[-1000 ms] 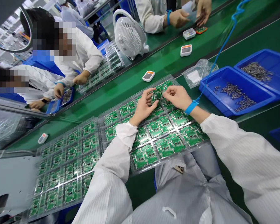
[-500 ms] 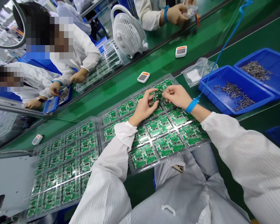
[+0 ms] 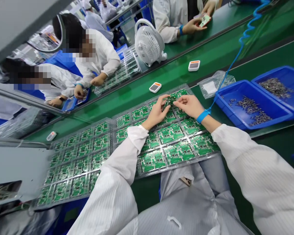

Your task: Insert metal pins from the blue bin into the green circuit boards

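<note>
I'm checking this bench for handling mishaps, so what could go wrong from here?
The small green circuit board is held in the left hand, with the right hand at its edge; a slip might drop it onto the flat green boards in the clear plastic tray below. The coiled blue cord from the right wrist passes close by the shallow blue plastic bin and could snag its corner.

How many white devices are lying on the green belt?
3: a left device, a middle device beyond the left hand, and a right device. More may be hidden.
</note>
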Available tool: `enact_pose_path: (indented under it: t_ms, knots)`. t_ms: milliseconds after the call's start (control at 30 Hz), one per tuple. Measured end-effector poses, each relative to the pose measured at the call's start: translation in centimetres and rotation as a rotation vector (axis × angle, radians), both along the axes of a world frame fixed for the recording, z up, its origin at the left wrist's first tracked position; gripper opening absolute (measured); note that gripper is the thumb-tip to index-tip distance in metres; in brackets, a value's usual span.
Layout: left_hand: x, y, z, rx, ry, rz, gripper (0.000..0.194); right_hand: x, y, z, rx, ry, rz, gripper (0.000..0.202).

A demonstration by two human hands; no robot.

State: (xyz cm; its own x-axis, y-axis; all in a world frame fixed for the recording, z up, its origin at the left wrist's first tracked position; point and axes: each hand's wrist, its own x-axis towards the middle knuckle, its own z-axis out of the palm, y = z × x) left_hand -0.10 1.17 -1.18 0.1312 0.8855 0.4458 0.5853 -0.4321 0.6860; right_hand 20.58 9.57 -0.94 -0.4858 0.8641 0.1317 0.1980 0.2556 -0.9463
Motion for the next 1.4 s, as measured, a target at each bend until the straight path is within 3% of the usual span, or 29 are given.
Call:
enact_pose_path:
  t_ms: [100, 167, 267, 367, 433, 567, 733, 967, 1133, 1233, 1400]
  knots:
    - [-1.1, -0.2, 1.3, 0.049, 0.112, 0.032, 0.053, 0.1, -0.1, 0.2, 0.023, -0.049, 0.001, 0.043]
    - [-3.4, -0.9, 3.1, 0.07, 0.217, 0.065, 0.056, 0.1, -0.2, 0.1, 0.054, -0.07, 0.0, 0.046]
    - [-8.8, -3.3, 6.1, 0.045, 0.374, 0.208, 0.05, 0.0, -0.1, -0.2, 0.091, -0.088, 0.005, 0.044]
    - [-14.8, -6.9, 8.3, -0.108, 0.515, 0.465, 0.033, -0.2, 0.0, -0.6, 0.125, -0.1, 0.013, 0.04]
    - [-17.8, -9.3, 8.9, -0.253, 0.586, 0.638, 0.031, -0.3, 0.0, -0.7, 0.142, -0.111, 0.018, 0.038]
    - [-20.6, -12.6, 8.3, -0.357, 0.662, 0.705, 0.029, -0.4, 0.0, -0.6, 0.162, -0.13, 0.036, 0.033]
    - [-20.9, -13.4, 6.8, -0.466, 0.705, 0.69, 0.034, -0.3, -0.3, -0.1, 0.209, -0.151, 0.061, 0.03]
    - [-20.1, -14.2, 7.3, -0.486, 0.842, 0.57, 0.034, 0.0, -0.9, 0.6, 0.201, -0.18, 0.038, 0.028]
    - [-18.1, -15.5, 7.2, -0.562, 0.896, 0.486, 0.038, -0.1, -0.8, 0.5, 0.23, -0.197, 0.034, 0.028]
    - [-15.3, -18.4, 7.2, -0.554, 0.904, 0.462, 0.048, -0.1, -0.6, 0.3, 0.234, -0.197, 0.019, 0.03]
    - [-9.7, -25.8, 7.2, -0.507, 0.865, 0.354, 0.05, -0.1, -0.7, -0.1, 0.247, -0.201, 0.045, 0.03]
